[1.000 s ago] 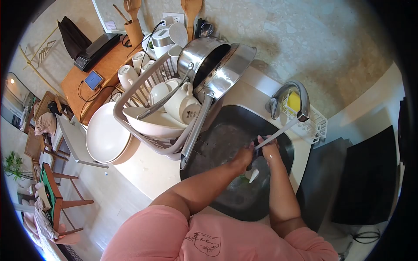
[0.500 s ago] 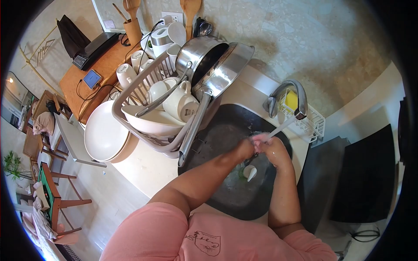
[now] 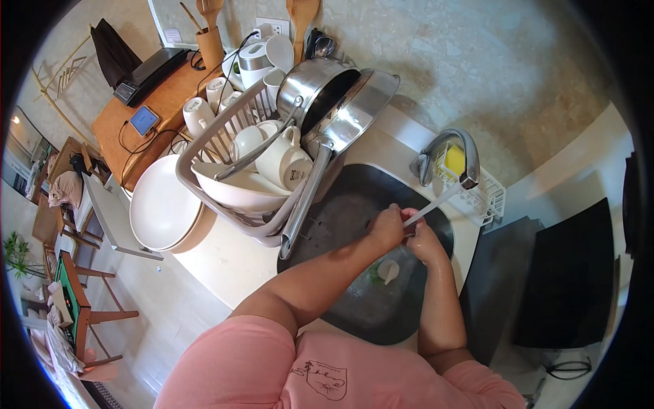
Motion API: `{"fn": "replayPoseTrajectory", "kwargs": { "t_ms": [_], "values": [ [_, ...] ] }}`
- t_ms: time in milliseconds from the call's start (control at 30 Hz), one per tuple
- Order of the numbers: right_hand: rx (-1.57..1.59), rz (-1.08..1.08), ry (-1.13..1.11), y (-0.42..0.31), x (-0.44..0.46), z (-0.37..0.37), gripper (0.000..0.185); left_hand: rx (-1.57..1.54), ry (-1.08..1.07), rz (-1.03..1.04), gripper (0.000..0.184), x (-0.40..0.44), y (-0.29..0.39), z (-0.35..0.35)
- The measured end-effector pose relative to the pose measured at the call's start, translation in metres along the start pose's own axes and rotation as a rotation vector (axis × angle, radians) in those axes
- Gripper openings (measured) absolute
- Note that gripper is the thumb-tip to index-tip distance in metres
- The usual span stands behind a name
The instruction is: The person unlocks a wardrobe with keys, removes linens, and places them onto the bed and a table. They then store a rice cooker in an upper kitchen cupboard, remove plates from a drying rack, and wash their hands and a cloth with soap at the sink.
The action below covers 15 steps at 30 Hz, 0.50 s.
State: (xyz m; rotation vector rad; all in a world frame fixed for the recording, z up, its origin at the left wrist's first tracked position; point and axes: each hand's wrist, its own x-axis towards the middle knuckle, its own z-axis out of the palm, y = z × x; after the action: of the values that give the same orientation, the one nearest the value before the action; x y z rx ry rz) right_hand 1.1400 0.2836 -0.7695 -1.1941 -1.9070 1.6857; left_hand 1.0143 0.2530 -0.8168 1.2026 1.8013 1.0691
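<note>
Over the dark sink (image 3: 354, 307), both hands meet beneath water from the curved faucet (image 3: 470, 153). My left hand (image 3: 387, 226) is closed, its fingers curled toward the other hand. My right hand (image 3: 424, 244) is wet and also closed, its fingertips in the stream beside the left hand. Whether anything lies between the fingers is hidden. Below the hands, a pale round drain piece (image 3: 388, 271) sits in the basin with a bit of green next to it.
Left of the sink stands a dish rack (image 3: 235, 228) with mugs, a bowl and steel pans (image 3: 317, 85). Stacked white plates (image 3: 165, 204) lie beside it. Behind the faucet a white wire caddy (image 3: 490, 201) holds a yellow sponge (image 3: 455, 160). A dark panel (image 3: 565, 279) is at right.
My left hand has turned into a more closed shape and moved slightly up. The right hand has shifted down a little, with its fingers bent under the stream.
</note>
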Motion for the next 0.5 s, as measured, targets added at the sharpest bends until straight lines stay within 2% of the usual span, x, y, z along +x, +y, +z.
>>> {"fn": "replayPoseTrajectory", "kwargs": {
  "t_ms": [67,133,167,200,267,300,367,433,467,500],
  "values": [
    [0.031,0.01,0.009,-0.003,-0.005,0.013,0.057,0.018,-0.002,0.012,0.035,-0.013,0.021,-0.019],
    [0.19,-0.045,0.105,0.009,0.002,0.022,0.059,0.037,0.002,0.033,0.035,-0.02,0.037,-0.031],
    [0.192,-0.045,0.106,0.019,0.008,0.022,0.059,0.057,0.011,0.094,0.035,-0.024,0.043,-0.036],
    [-0.072,-0.065,0.113,0.034,0.017,0.02,0.057,0.076,0.019,0.154,0.034,-0.028,0.049,-0.04],
    [-0.337,-0.085,0.114,0.062,0.033,0.019,0.056,0.024,0.036,0.2,0.035,-0.034,0.064,-0.048],
    [-0.368,-0.358,0.152,0.075,0.04,0.02,0.052,-0.029,0.053,0.247,0.036,-0.036,0.071,-0.053],
    [-0.393,-0.635,0.186,0.086,0.042,0.017,0.05,-0.095,0.068,0.218,0.036,-0.043,0.086,-0.069],
    [-0.271,-0.419,0.136,0.086,0.042,0.012,0.045,-0.158,0.082,0.196,0.036,-0.041,0.077,-0.075],
    [-0.231,-0.348,0.122,0.085,0.042,0.01,0.044,-0.299,0.163,0.181,0.035,-0.033,0.056,-0.072],
    [-0.217,-0.093,0.134,0.078,0.038,0.005,0.041,-0.44,0.244,0.167,0.034,-0.025,0.035,-0.068]
  ]
}}
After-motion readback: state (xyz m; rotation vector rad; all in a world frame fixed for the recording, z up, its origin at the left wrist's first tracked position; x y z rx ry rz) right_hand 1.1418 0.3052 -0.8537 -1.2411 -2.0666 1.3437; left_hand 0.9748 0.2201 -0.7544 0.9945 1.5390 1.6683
